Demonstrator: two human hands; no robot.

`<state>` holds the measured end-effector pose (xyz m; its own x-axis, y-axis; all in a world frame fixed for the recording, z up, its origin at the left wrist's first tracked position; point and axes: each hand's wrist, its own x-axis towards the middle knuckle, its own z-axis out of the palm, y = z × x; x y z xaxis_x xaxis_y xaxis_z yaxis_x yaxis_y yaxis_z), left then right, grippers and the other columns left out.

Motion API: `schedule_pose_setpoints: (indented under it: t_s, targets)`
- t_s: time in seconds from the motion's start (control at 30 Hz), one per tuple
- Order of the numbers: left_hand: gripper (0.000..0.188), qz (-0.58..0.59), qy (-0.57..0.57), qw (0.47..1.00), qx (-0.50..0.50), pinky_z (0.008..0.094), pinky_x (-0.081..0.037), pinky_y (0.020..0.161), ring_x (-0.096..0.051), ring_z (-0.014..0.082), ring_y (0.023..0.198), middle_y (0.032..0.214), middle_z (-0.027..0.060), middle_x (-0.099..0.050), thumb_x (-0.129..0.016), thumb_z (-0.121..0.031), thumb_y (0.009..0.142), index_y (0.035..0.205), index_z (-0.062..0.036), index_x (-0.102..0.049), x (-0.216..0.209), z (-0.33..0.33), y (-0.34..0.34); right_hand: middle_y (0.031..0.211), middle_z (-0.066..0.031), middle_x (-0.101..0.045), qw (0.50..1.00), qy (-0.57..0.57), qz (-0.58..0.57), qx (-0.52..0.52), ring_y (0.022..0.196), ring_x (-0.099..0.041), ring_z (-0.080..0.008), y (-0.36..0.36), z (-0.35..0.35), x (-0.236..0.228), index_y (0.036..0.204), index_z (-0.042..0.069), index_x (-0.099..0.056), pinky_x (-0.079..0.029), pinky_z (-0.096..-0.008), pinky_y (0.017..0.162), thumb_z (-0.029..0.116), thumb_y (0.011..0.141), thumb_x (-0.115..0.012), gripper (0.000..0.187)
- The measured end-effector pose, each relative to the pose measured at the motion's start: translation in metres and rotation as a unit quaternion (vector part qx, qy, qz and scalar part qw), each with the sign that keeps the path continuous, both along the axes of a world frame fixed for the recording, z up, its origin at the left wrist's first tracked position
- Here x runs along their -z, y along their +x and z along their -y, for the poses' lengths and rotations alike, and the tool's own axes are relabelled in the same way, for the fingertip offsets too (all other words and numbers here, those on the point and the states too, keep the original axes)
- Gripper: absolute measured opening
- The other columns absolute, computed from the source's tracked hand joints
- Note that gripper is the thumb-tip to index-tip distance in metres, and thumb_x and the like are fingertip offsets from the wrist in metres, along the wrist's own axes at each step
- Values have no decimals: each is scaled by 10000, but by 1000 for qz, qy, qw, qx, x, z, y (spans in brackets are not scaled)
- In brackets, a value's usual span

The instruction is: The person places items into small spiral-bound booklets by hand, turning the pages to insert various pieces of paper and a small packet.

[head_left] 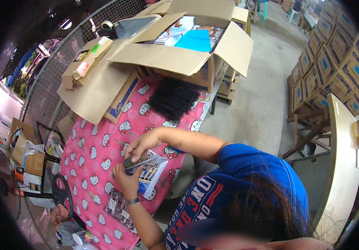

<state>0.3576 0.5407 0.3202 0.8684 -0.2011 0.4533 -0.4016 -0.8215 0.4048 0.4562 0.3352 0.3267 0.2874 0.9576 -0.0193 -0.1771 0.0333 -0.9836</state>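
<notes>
My right hand reaches in from the right over a small spiral-bound notebook, its fingers bent and closed on the bound edge. Opposite it, my left hand, with a metal watch at the wrist, grips the notebook from the near left side. A dark green piece shows between the fingers; what it belongs to is partly hidden. Under and beside the hands lie printed booklets with a blue and cream picture. A stack of brown-patterned printed covers sits next to my left wrist.
The table has a pink cartoon-print cloth. Farther off lie a heap of thin black coils and an open carton holding printed items and a blue sheet. Brown cardboard covers the far left. Stacked cartons stand at right.
</notes>
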Motion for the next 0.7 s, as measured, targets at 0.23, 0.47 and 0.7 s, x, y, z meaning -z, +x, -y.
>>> schedule_pose_setpoints:
  t_s: [0.23,0.47,0.7]
  targets:
    - [395,-45,-46,998,8,445,-412,859,-519,348,961,921,151,-581,-814,-178,691,939,8,-569,6,-13,6,1173,-20,-594,999,1,30,13,1075,-550,-136,15,-11,23,1262,70,-544,-472,-344,883,307,896,-671,454]
    - [337,-66,-39,997,-4,435,-426,875,-524,348,991,997,170,-569,-752,-105,748,993,18,-556,6,-24,7,1135,-32,-615,997,44,-64,13,1031,-594,-144,18,-20,24,1258,63,-557,-513,-312,830,302,886,-688,461]
    - [301,-28,-36,999,10,408,-438,881,-545,338,976,976,152,-549,-693,-19,785,1056,13,-566,4,-48,21,1181,-20,-598,1000,-17,-14,16,1081,-572,-154,25,-34,12,1285,107,-556,-518,-333,797,331,880,-679,478]
